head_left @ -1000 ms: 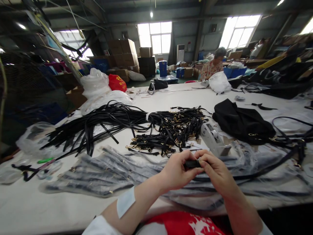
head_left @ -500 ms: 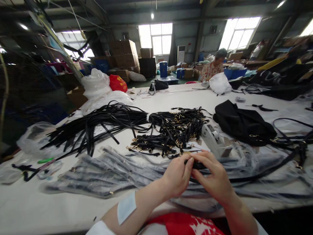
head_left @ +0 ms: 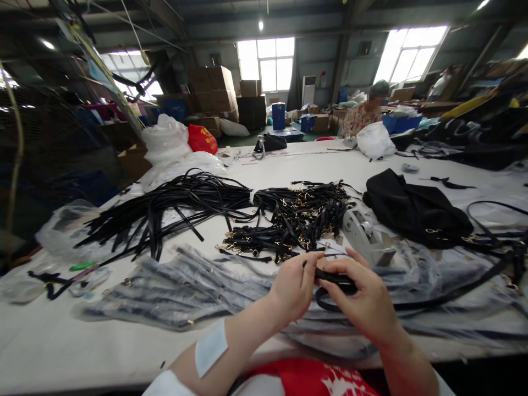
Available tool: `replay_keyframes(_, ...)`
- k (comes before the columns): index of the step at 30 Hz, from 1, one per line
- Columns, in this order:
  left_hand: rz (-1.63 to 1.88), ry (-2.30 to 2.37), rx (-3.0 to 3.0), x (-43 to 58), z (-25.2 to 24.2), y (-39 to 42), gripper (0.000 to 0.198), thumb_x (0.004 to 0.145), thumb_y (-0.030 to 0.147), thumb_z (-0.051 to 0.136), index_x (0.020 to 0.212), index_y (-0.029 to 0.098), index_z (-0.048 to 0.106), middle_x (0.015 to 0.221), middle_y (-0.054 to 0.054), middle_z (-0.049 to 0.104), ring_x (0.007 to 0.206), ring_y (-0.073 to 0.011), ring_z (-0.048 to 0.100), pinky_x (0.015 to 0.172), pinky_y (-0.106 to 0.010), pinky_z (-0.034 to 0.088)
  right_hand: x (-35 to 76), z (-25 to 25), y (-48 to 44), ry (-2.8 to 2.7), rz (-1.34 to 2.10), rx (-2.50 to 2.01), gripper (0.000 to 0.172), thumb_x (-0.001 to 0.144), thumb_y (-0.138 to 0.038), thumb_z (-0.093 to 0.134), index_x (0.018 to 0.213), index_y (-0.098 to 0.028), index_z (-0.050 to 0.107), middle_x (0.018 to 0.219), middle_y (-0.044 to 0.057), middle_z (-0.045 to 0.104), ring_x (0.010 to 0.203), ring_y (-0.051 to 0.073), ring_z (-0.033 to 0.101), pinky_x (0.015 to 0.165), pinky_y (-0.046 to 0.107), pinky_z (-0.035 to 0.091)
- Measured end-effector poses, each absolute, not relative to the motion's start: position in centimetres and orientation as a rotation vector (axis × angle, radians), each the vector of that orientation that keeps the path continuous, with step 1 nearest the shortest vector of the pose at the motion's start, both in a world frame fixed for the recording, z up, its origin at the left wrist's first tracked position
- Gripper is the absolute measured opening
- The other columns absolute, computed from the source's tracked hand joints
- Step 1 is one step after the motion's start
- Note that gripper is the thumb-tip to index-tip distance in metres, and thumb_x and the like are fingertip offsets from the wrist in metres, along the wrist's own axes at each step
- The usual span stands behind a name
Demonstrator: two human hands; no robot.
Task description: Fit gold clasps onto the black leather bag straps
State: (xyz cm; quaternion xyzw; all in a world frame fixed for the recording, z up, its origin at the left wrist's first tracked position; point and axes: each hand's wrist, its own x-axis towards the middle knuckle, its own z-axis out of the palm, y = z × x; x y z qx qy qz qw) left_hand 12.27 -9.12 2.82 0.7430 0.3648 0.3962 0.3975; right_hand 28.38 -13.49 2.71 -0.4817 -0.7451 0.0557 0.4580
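Between my two hands is a black strap (head_left: 336, 279), looped back on itself near the front of the table. My left hand (head_left: 293, 285) is closed on its left end, thumb and fingers pinched together. My right hand (head_left: 367, 294) grips the strap from the other side, its fingers curled over it. A long tail of strap (head_left: 445, 300) runs off to the right. Just beyond my hands lies a pile of short black straps with gold clasps (head_left: 289, 220). Below my hands spread straps in clear plastic sleeves (head_left: 177, 291).
A grey tape dispenser (head_left: 365, 236) stands just beyond my right hand. Long black straps (head_left: 165, 203) lie in a bundle at the left. A black fabric bag (head_left: 412, 206) rests at the right. Across the table (head_left: 313, 162), a person (head_left: 365, 113) sits near white plastic bags (head_left: 375, 140).
My hands have drawn slightly apart, and more of the looped black strap now shows between them. The whole view has shifted a little.
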Motion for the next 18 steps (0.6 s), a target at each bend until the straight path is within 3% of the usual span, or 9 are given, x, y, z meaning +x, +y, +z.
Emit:
replay_keyframes(3, 1.029, 1.018, 1.796, 11.0, 3.2, -8.1, 0.054, 0.102, 0.05, 0.03, 0.114, 0.016, 0.07, 0.074, -0.005, 0.07, 0.065, -0.017, 0.065, 0.064, -0.027, 0.053, 29.8, 3.0, -13.7, -1.797, 0.169, -1.249, 0.006, 0.085, -0.024, 0.066, 0.089, -0.024, 0.062, 0.085, -0.001, 0.073, 0.079, 0.019, 0.069, 0.113, 0.048, 0.034)
replay_keyframes(6, 1.103, 1.086, 1.719, 9.7, 3.7, -7.1, 0.057, 0.101, 0.053, 0.028, 0.113, 0.015, 0.07, 0.071, -0.005, 0.068, 0.056, -0.0146, 0.06, 0.052, -0.023, 0.047, 31.1, 3.3, -13.9, -1.732, 0.218, -1.322, 0.008, 0.084, -0.027, 0.065, 0.09, -0.023, 0.065, 0.086, 0.001, 0.072, 0.082, 0.022, 0.068, 0.11, 0.046, 0.038)
replay_keyframes(9, 1.062, 1.06, 1.792, 9.5, 4.2, -6.9, 0.055, 0.102, 0.05, 0.028, 0.108, 0.015, 0.07, 0.073, -0.005, 0.068, 0.062, -0.0155, 0.062, 0.055, -0.023, 0.047, 30.8, 3.3, -14.0, -1.744, 0.441, -1.329, 0.013, 0.084, -0.027, 0.064, 0.095, -0.02, 0.065, 0.092, 0.005, 0.071, 0.088, 0.023, 0.066, 0.096, 0.039, 0.049)
replay_keyframes(12, 0.852, 0.907, 2.005, 10.2, 4.5, -7.4, 0.046, 0.101, 0.043, 0.034, 0.097, 0.015, 0.071, 0.081, -0.006, 0.07, 0.075, -0.0174, 0.064, 0.067, -0.025, 0.048, 29.2, 3.2, -14.0, -1.815, 0.893, -1.226, 0.024, 0.09, -0.027, 0.057, 0.112, -0.018, 0.062, 0.094, 0.007, 0.069, 0.084, 0.02, 0.065, 0.079, 0.031, 0.054)
replay_keyframes(15, 0.539, 0.686, 2.106, 10.4, 4.7, -7.9, 0.036, 0.098, 0.039, 0.043, 0.096, 0.015, 0.069, 0.089, -0.006, 0.071, 0.082, -0.0179, 0.063, 0.072, -0.025, 0.048, 28.3, 3.2, -14.0, -1.807, 1.158, -1.143, 0.025, 0.093, -0.03, 0.055, 0.112, -0.018, 0.063, 0.093, 0.007, 0.068, 0.086, 0.02, 0.064, 0.08, 0.031, 0.053)
replay_keyframes(18, 0.367, 0.584, 2.028, 9.5, 4.6, -7.5, 0.035, 0.092, 0.043, 0.055, 0.112, 0.015, 0.066, 0.089, -0.005, 0.07, 0.076, -0.0155, 0.061, 0.065, -0.023, 0.046, 29.1, 3.1, -14.0, -1.752, 1.155, -1.158, 0.027, 0.09, -0.04, 0.06, 0.105, -0.017, 0.066, 0.097, 0.007, 0.067, 0.091, 0.021, 0.062, 0.079, 0.029, 0.051)
